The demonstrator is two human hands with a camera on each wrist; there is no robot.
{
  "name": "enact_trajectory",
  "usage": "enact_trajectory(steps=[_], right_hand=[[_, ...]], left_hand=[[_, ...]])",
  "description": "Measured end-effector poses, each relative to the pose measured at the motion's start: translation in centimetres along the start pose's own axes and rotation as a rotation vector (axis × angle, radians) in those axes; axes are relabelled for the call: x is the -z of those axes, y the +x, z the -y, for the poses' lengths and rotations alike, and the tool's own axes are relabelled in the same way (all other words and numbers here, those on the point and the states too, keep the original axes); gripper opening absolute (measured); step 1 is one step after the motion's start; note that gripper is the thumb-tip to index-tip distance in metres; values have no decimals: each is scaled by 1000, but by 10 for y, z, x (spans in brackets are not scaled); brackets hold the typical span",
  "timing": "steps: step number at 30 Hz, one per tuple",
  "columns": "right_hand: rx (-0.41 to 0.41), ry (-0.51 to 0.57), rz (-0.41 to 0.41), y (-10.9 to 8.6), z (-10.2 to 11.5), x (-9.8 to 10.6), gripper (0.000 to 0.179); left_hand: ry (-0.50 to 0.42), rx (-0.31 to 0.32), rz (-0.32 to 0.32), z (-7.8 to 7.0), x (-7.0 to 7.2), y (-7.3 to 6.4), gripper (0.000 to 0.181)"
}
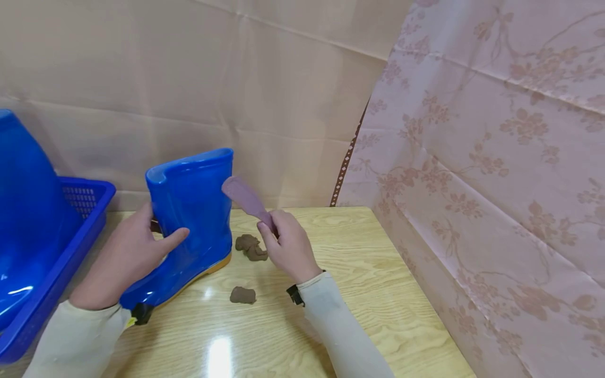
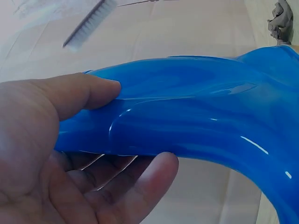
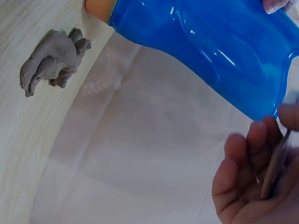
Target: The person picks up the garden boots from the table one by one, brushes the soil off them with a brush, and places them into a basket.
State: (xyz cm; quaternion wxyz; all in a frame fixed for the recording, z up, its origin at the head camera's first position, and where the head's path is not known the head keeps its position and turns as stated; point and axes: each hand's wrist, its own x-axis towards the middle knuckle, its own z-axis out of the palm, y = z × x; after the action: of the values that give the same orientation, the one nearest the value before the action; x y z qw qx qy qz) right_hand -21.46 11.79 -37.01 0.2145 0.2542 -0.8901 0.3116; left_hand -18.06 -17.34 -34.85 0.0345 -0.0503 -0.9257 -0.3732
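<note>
A glossy blue rubber boot (image 1: pixel 198 210) with an orange-tan sole stands on the table, toe toward the lower left. My left hand (image 1: pixel 125 254) grips its shaft from the left. In the left wrist view, the thumb (image 2: pixel 100 91) lies on one side of the shaft and the other fingers curl beneath. My right hand (image 1: pixel 290 247) holds a purple-backed brush (image 1: pixel 246 197) by its handle, its head beside the boot's upper right edge. Pale bristles of the brush (image 2: pixel 91 23) show in the left wrist view. The right wrist view shows fingers (image 3: pixel 229 179) curled around the handle.
A brown clay-like lump (image 1: pixel 252 248) lies right of the boot, with a smaller flat piece (image 1: pixel 243 295) nearer me. At the left, a blue plastic basket (image 1: pixel 106 197) holds another blue boot (image 1: pixel 28 210). Beige cloth (image 1: pixel 283 105) hangs behind; floral cloth (image 1: pixel 496 157) borders the right.
</note>
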Motion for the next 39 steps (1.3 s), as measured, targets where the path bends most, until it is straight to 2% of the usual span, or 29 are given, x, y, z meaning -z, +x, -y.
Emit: enact_trajectory(steps=[4, 11, 19, 26, 31, 34, 39], right_hand=[[24, -10, 62, -1, 0, -1, 19], [15, 3, 42, -3, -2, 0, 20], [-6, 1, 26, -2, -1, 1, 23], [-9, 8, -74, 1, -1, 2, 30], [5, 20, -120, 1, -1, 3, 26], [7, 31, -135, 0, -1, 4, 25], [-27, 53, -146, -1, -3, 5, 27]], left_hand=[[-3, 4, -6, 0, -1, 0, 89], [-20, 21, -27, -1, -3, 1, 86], [-64, 43, -146, -4, -6, -1, 70], [-111, 62, -244, -6, -5, -1, 65], [-184, 32, -313, -4, -3, -4, 60], [-205, 26, -307, -3, -2, -4, 60], [-172, 42, -208, 0, -2, -1, 65]])
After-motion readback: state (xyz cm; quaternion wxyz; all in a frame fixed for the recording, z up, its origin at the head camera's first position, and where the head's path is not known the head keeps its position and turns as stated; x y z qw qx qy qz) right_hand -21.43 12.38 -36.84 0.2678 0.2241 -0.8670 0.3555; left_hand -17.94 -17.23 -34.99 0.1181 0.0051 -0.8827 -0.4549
